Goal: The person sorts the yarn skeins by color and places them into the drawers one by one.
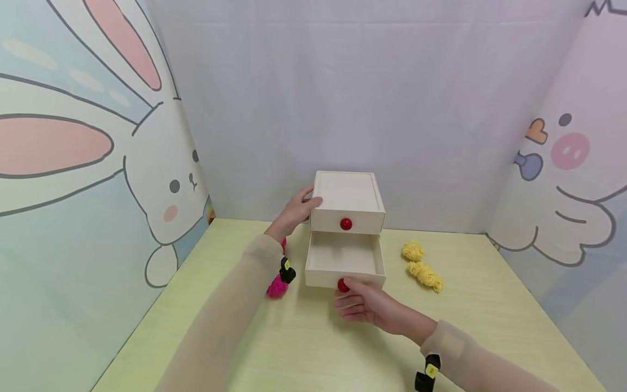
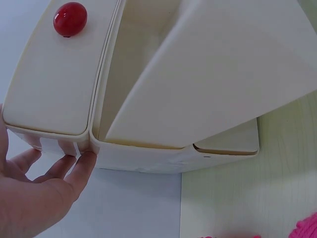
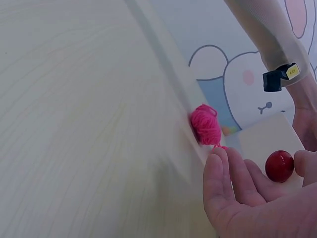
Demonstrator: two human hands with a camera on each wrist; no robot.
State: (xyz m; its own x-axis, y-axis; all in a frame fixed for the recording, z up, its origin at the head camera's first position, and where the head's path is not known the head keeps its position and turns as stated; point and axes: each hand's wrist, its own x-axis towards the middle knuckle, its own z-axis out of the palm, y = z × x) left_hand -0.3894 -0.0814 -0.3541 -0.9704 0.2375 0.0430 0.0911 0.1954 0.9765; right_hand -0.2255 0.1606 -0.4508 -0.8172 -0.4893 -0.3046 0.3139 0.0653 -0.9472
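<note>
A cream two-drawer box [image 1: 348,191] stands at the back of the table. Its upper drawer [image 1: 323,222] is closed, while the lower drawer [image 1: 320,277] is pulled well out. My left hand [image 1: 295,211] rests against the box's left side, thumb over the top edge; in the left wrist view its fingertips press the side wall near the upper drawer. At the lower drawer's front, my right hand [image 1: 374,307] pinches the red knob [image 1: 342,285] between thumb and index finger, other fingers extended below. In the right wrist view the thumb touches the knob [image 3: 279,166].
Two yellow yarn bundles [image 1: 425,275] lie right of the box. Pink yarn [image 1: 277,287] lies to its left, partly hidden by my left arm. A grey-white curtain [image 1: 416,109] hangs behind the table, and cartoon-printed panels [image 1: 161,152] border both sides.
</note>
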